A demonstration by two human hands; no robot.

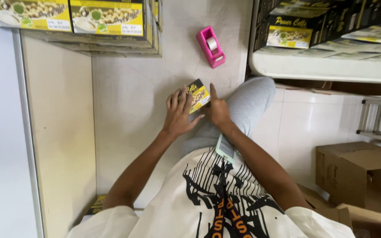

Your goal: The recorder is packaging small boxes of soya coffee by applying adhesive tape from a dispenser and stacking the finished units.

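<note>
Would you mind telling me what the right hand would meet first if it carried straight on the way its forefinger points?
Probably the pink tape dispenser. The right hand points up the pale floor, beside the small yellow-and-black box it holds with the left hand. The line runs close to the dispenser, though depth is unclear.
</note>
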